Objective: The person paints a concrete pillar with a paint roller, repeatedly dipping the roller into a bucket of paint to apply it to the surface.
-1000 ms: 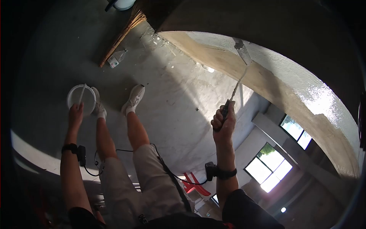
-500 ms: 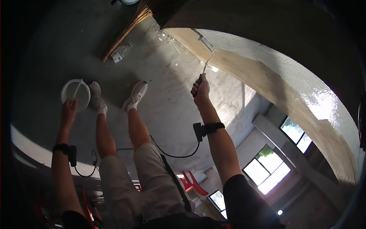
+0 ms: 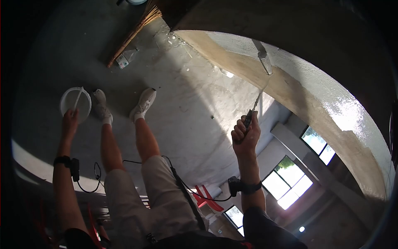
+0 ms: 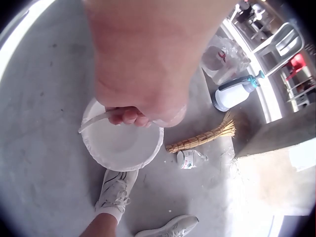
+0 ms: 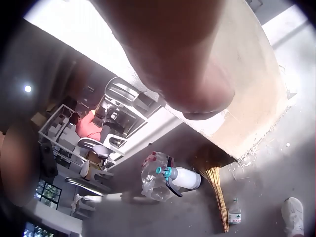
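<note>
My left hand [image 3: 70,124] holds the handle of a white bucket [image 3: 89,103] hanging beside my left shoe. In the left wrist view the curled fingers [image 4: 129,117] grip the bucket's pale handle [image 4: 96,120], and the bucket looks whitish inside. My right hand [image 3: 246,137] grips the dark handle of a paint roller [image 3: 265,65]. The roller's sleeve lies against the low wall [image 3: 286,83], at the border between a whitish, shiny coated band [image 3: 344,106] and bare beige surface. In the right wrist view the forearm and hand hide the roller.
A straw broom [image 3: 134,35] and a clear plastic bottle [image 3: 122,61] lie on the floor near the wall's corner. A pump sprayer [image 5: 185,177] stands beside a plastic bag [image 5: 155,175]. Farther off, a person in red [image 5: 89,127] is among chairs. Cables run from both wrists.
My right hand has swept the roller along the wall toward the broom corner, then back toward me. The left hand and bucket have drifted slightly left.
</note>
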`<state>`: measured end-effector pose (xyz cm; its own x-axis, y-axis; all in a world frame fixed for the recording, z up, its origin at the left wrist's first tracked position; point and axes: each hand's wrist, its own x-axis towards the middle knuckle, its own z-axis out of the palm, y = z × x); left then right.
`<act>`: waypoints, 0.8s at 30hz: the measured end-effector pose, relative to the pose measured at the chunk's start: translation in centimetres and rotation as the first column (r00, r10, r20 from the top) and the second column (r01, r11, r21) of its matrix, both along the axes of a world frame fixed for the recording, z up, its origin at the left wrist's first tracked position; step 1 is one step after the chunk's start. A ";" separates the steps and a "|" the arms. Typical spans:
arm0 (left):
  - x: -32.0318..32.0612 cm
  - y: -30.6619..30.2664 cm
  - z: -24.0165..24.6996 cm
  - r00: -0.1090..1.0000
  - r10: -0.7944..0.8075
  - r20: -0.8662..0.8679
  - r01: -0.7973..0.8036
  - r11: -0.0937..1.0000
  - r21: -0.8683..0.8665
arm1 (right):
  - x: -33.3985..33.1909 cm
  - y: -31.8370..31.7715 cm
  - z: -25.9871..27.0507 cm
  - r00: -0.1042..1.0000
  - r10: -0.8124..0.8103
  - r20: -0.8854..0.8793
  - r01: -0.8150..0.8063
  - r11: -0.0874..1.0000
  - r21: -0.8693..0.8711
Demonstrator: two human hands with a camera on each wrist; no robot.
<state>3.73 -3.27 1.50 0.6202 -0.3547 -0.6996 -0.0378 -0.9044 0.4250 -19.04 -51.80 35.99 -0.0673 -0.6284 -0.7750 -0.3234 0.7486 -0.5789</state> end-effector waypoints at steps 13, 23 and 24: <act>-2.4 -3.4 0.2 0.997 0.075 0.010 -0.074 0.994 -0.086 | 0.5 -1.5 -14.0 0.999 0.041 0.003 -0.041 0.988 0.151; -2.6 -4.2 0.1 1.000 0.023 -0.007 -0.023 1.000 -0.019 | 3.9 -2.2 -25.7 0.999 0.015 -0.053 -0.004 0.980 0.201; -2.5 -4.1 0.1 1.000 0.025 -0.006 -0.025 1.000 -0.018 | 3.9 -2.0 -25.2 0.999 0.016 -0.052 -0.005 0.979 0.202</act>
<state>1.19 -7.41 1.61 0.6247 -0.3519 -0.6971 -0.0129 -0.8972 0.4414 -15.13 -53.82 10.79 -0.1057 -0.4607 -0.8812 -0.3578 0.8444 -0.3986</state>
